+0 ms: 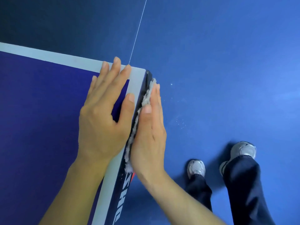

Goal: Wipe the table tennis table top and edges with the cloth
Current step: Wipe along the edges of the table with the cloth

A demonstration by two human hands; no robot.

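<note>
Both hands are flat and relaxed, nothing clenched; left hand (103, 117) lies palm-down on the table (40, 111) top, straight fingers aimed toward 1 o'clock at the corner (142, 72), thumb reaching out to the white border (48, 56); right hand (149, 135) stands on its side, straight fingers pressing the cloth (148, 93) against the table's dark side edge (120, 192), not curled round it. Cloth is sandwiched between that palm and the edge, running from near the corner at 1 o'clock back toward 7 o'clock; only a fluffy grey fringe shows. Looks like soft, light, shaggy stuff, so my guess is it drags fine along the smooth edge but could bunch up or slip out from under a flat palm; no real grip needed, just even pressure through palm and fingers, maybe a thumb hooked over the top fringe if it slides down; table looks stiff and solid, so lean on it freely.
</note>
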